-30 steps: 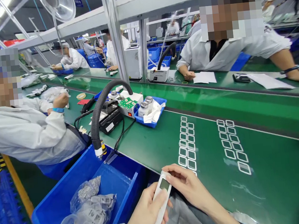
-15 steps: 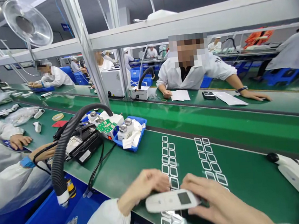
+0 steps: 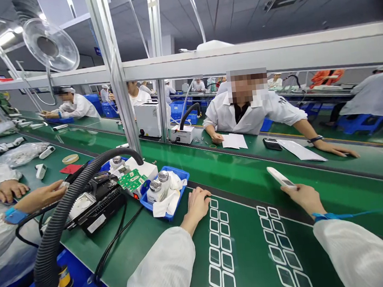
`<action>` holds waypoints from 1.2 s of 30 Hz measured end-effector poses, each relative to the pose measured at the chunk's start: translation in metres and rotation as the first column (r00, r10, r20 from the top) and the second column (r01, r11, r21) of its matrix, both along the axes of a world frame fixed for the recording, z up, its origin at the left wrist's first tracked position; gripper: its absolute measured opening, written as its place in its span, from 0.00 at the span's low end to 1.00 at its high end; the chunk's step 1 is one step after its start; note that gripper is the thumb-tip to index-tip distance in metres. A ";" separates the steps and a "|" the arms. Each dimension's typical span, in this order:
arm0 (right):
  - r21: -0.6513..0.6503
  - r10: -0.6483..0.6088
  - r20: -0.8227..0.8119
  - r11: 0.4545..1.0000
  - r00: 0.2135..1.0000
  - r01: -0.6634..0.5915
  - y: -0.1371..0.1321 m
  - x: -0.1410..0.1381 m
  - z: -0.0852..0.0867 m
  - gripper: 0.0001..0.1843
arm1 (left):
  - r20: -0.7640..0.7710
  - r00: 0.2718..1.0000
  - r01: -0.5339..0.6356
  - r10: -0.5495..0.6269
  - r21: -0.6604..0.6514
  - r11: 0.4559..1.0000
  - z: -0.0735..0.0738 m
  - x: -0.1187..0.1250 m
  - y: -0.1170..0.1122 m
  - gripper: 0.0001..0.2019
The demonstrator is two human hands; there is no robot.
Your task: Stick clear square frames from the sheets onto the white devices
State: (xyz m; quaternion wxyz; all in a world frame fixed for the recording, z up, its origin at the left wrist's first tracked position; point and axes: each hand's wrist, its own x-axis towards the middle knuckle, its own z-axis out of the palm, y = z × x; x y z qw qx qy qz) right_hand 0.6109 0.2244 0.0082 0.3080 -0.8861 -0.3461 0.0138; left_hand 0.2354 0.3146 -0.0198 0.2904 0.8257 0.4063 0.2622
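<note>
White handheld device (image 3: 280, 177) pinched by right hand (image 3: 303, 199); left hand (image 3: 196, 209) curled, empty, on counter (image 3: 246, 255) beside blue tray (image 3: 180, 173). Slackened pinch could drop device.

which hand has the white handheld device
The right hand grips the white plastic handheld device; the left hand, resting on the green workbench mat, holds nothing.
</note>
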 end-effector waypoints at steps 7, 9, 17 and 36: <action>0.103 0.016 0.122 0.994 0.992 -0.029 -0.011 -0.023 -0.006 0.23 | -0.128 0.992 0.014 -0.010 0.026 1.000 0.000 0.002 0.005 0.06; 0.139 0.113 0.097 0.982 0.989 -0.126 -0.015 -0.049 -0.003 0.21 | -0.132 0.991 0.010 -0.005 0.032 0.999 0.000 0.002 0.004 0.05; 0.228 0.602 -0.105 0.789 0.791 -0.570 -0.004 -0.172 -0.013 0.16 | -0.032 0.997 0.066 -0.064 0.065 0.996 -0.002 0.000 0.001 0.07; 0.021 0.683 0.044 0.729 0.729 -0.685 0.023 -0.192 -0.043 0.13 | 0.141 0.990 0.004 -0.010 0.040 0.999 -0.009 -0.002 -0.001 0.15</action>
